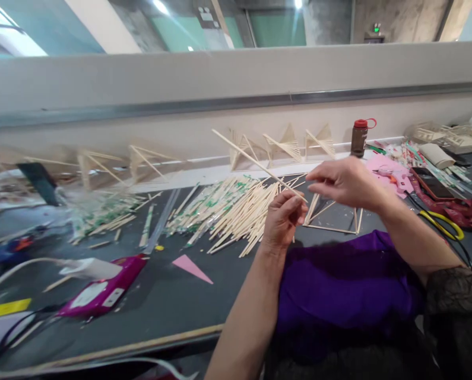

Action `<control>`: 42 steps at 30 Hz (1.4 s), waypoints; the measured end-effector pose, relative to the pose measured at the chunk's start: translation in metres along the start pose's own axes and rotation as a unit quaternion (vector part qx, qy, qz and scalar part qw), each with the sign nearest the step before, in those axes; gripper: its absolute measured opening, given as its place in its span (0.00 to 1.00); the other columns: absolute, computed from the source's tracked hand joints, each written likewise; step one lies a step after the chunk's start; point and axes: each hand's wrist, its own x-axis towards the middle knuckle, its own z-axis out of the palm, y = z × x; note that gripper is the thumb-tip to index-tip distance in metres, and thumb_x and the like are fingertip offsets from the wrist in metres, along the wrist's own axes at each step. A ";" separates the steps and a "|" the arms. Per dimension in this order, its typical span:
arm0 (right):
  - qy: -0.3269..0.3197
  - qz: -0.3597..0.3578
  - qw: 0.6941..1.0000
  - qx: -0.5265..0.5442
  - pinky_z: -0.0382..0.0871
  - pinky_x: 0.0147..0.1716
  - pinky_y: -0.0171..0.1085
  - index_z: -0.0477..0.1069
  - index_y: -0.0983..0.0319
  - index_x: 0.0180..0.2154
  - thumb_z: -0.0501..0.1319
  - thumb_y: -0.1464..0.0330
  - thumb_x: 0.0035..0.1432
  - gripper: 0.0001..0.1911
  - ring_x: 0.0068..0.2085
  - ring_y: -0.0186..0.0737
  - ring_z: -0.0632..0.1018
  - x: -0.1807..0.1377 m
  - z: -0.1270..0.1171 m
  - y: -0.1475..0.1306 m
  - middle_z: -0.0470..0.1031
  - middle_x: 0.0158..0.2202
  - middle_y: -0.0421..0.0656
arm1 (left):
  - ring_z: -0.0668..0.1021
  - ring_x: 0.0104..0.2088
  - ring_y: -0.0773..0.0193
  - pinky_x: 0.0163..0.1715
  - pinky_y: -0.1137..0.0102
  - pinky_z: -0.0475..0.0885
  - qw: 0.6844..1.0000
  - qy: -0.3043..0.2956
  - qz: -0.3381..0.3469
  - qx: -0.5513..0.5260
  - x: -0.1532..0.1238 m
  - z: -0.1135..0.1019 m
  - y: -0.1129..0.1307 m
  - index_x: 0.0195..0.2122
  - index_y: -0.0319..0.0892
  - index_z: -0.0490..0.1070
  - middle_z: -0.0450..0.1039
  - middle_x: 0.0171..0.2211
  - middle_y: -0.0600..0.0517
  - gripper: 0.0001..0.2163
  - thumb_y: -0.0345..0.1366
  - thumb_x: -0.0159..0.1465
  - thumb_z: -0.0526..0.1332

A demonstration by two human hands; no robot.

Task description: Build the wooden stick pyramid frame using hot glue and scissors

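Observation:
My left hand [282, 219] is closed in a pinch around the near end of a long thin wooden stick [252, 158], which slants up and to the left. Just to its right my right hand [345, 182] hovers with fingers curled toward the same end of the stick; whether it grips the stick is unclear. Below both hands lies a big loose pile of wooden sticks [236, 211] on the dark tabletop [172, 295]. A flat frame of glued sticks [333, 216] lies under my right hand. A purple cloth [339, 285] covers my lap.
A magenta glue gun [101, 290] with cables lies at the near left, a pink paper triangle [191, 267] beside it. Fan-shaped stick models [287, 143] stand along the back ledge with a red-capped brown bottle [358, 138]. Yellow-handled scissors [444, 222] and clutter fill the right side.

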 end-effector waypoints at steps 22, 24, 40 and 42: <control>-0.039 -0.143 0.989 -0.013 0.62 0.34 0.33 0.81 0.64 0.39 0.54 0.76 0.58 0.17 0.33 0.30 0.73 0.004 0.006 0.017 0.79 0.34 0.42 | 0.67 0.11 0.74 0.10 0.80 0.59 0.985 -0.092 -0.133 -0.056 0.000 -0.013 0.003 0.23 0.40 0.76 0.71 0.15 0.55 0.17 0.48 0.46 0.75; -0.078 -0.164 0.983 -0.023 0.60 0.33 0.32 0.82 0.63 0.38 0.55 0.77 0.57 0.17 0.33 0.29 0.73 0.005 0.004 0.020 0.80 0.34 0.41 | 0.67 0.11 0.73 0.10 0.80 0.60 0.980 -0.117 -0.157 -0.033 0.000 -0.017 0.002 0.21 0.39 0.74 0.70 0.14 0.55 0.18 0.49 0.47 0.75; -0.208 -0.065 0.958 -0.188 0.61 0.33 0.33 0.77 0.58 0.36 0.58 0.74 0.63 0.09 0.40 0.33 0.74 0.015 -0.003 -0.001 0.81 0.45 0.36 | 0.67 0.13 0.75 0.09 0.81 0.62 0.985 -0.054 -0.153 0.059 0.000 0.010 0.012 0.23 0.39 0.76 0.71 0.17 0.56 0.20 0.41 0.34 0.81; -0.181 -0.052 0.966 -0.178 0.62 0.34 0.32 0.76 0.57 0.40 0.57 0.72 0.64 0.09 0.42 0.33 0.75 0.015 -0.004 -0.003 0.80 0.48 0.34 | 0.66 0.12 0.75 0.08 0.81 0.61 0.991 -0.036 -0.126 0.040 -0.001 0.013 0.012 0.23 0.40 0.76 0.69 0.16 0.58 0.20 0.42 0.34 0.81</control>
